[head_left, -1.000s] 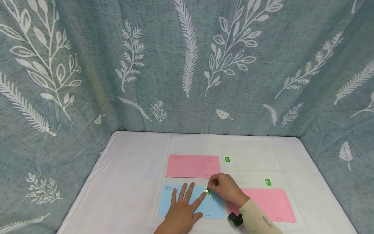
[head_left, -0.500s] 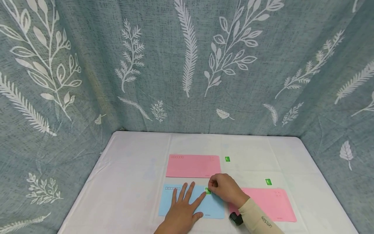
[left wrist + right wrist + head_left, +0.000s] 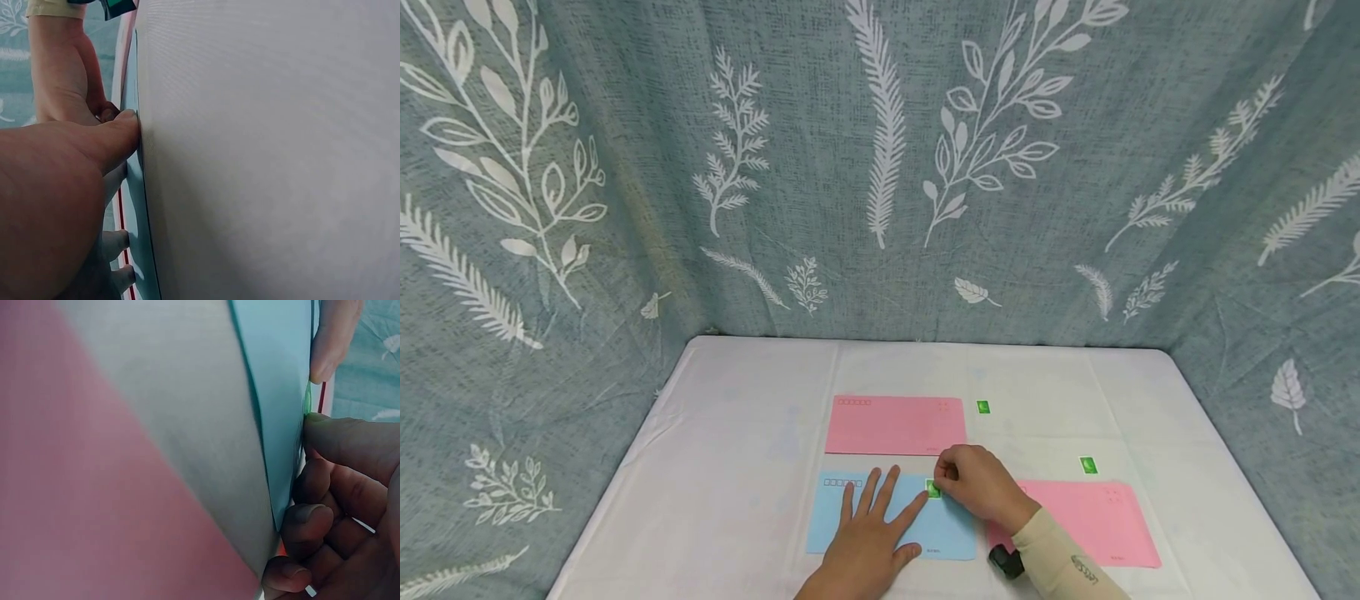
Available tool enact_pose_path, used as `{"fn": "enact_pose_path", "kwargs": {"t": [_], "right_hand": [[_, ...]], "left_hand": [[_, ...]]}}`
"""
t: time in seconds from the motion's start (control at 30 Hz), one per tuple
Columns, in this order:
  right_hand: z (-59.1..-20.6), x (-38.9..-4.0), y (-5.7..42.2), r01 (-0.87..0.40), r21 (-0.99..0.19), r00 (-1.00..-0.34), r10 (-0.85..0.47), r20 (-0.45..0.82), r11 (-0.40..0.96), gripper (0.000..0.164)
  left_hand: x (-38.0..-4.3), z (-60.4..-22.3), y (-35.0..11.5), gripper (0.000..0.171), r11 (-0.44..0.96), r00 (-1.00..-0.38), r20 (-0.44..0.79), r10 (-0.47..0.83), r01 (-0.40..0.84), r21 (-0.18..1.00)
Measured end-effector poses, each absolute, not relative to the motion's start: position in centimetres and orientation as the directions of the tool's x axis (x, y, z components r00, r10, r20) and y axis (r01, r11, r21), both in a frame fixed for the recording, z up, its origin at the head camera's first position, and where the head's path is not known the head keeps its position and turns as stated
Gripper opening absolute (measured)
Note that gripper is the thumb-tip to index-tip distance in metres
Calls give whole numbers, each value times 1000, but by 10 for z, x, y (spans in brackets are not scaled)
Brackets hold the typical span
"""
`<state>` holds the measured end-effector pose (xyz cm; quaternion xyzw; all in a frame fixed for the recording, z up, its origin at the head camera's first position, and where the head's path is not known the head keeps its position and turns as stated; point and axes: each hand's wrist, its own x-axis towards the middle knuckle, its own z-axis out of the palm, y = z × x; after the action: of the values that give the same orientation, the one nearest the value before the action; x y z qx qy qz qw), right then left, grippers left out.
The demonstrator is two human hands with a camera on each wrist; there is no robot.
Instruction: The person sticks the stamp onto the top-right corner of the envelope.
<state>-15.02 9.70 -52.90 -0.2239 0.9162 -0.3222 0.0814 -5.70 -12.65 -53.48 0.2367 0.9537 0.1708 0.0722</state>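
A light blue envelope (image 3: 951,529) lies flat at the table's near middle, with a small green stamp (image 3: 933,488) at its upper right. My left hand (image 3: 867,537) rests on that envelope with its fingers spread, and its index fingertip touches the stamp's lower edge. At the stamp's right side, my right hand (image 3: 983,487) has its thumb and index finger pinched together on the edge. From the right wrist, the stamp (image 3: 308,398) appears as a thin green strip between the left fingertip and the right thumb. The right hand's other fingers (image 3: 312,519) are curled.
A pink envelope (image 3: 895,425) lies behind the blue one. Another pink envelope (image 3: 1090,525) is partly under the right forearm. Two loose green stamps, one at the back (image 3: 983,407) and one farther right (image 3: 1088,466), lie on the white tablecloth (image 3: 737,450). A patterned curtain (image 3: 820,167) surrounds the table.
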Motion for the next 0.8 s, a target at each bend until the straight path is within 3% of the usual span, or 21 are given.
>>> {"fn": "enact_pose_path", "kwargs": {"t": [0.8], "right_hand": [[-529,-148,96,-375,-602,-887,-462,10,705,22]], "left_hand": [[-55,-526,-125,63,853,-881,-100,463,412,321]]}}
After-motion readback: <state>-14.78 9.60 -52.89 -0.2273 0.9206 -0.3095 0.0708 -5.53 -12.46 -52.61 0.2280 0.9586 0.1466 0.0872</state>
